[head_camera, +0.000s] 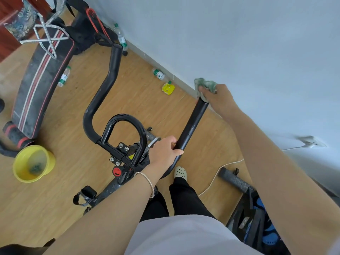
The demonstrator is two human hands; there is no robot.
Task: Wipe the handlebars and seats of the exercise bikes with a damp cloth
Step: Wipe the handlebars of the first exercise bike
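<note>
A black exercise bike stands below me with wide handlebars. The right handlebar grip (193, 124) runs from the centre up toward the wall. My left hand (164, 151) is wrapped around its lower end. My right hand (219, 97) holds a green-grey damp cloth (205, 85) bunched over the grip's far tip. The left handlebar (103, 89) curves away to the upper left, untouched. A black loop bar (127, 126) sits at the centre over the stem. The seat is not in view.
A yellow basin (32, 162) with water stands on the wood floor at left. A padded bench (40, 85) and folding stool (44, 35) lie beyond. Bottles (158, 74) and a yellow pouch (168, 88) lie by the white wall. A second machine (252, 214) and a cable are at right.
</note>
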